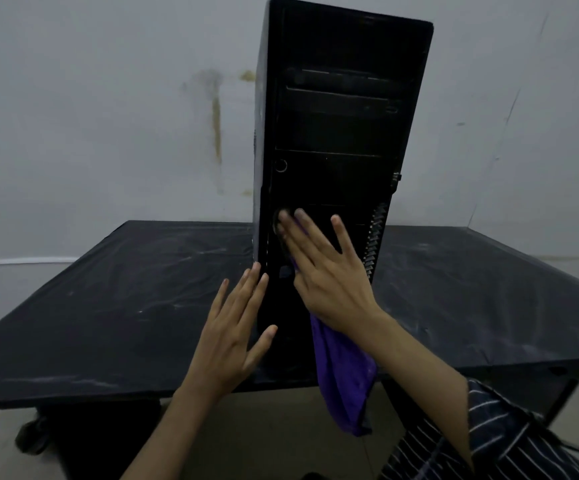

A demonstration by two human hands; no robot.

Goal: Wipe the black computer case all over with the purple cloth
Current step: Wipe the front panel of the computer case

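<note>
— Entry: views held?
— One. Head camera, wide-angle, worn by the person.
— Facing?
— Forward and somewhat down, square onto the front of the tall black plastic computer case (343, 133), centre frame.
— Range?
— Close; left hand (236, 327) and right hand (329, 278) enter from the bottom edge and touch it.
— Field?
— Dusty black flat table (108, 323) across mid-frame, pale grey painted wall (90, 116) behind.

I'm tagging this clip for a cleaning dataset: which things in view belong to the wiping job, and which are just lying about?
Part of the job: black computer case; purple cloth; right hand, pressing the cloth on the case front; left hand, flat at the case's left edge.
Just there: black table under the case; stained wall; striped sleeve.
</note>
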